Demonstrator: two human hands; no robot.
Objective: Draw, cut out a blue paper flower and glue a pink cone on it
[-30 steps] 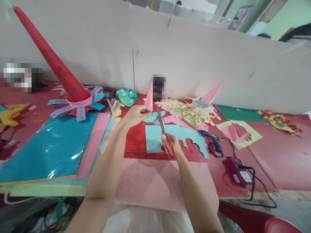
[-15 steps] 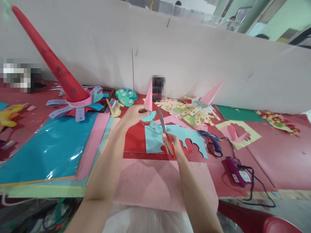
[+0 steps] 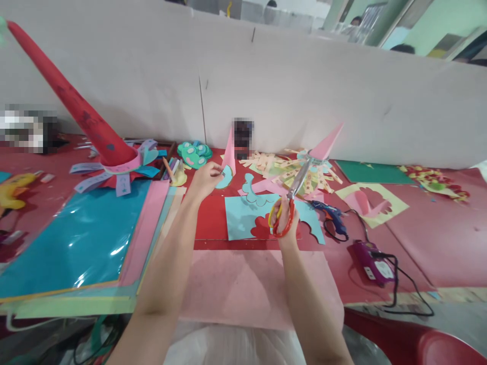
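Note:
My left hand (image 3: 207, 180) pinches a small light-blue paper piece (image 3: 224, 178) with a curved edge, held just in front of a pink paper cone (image 3: 229, 152). In my right hand (image 3: 283, 215) is a pair of scissors (image 3: 299, 182) with red and yellow handles, its blades pointing up and away. Below lies a light-blue paper sheet (image 3: 239, 218) with scalloped cut-outs, over a red sheet (image 3: 209, 218). A wavy light-blue offcut (image 3: 253, 195) rests at the sheet's far edge, between the two hands.
A tall red cone (image 3: 83, 111) with paper strips stands at left beside a blue sheet (image 3: 83, 228). To the right lie a glue gun (image 3: 331, 217), a purple power box (image 3: 373, 263) with cables, and yellow cut paper (image 3: 395, 205). A white partition (image 3: 152, 76) rises behind.
My right hand has moved right and turned the scissors away from the light-blue piece. The wavy offcut has come away and lies on the sheet. The left hand keeps the piece, now tilted.

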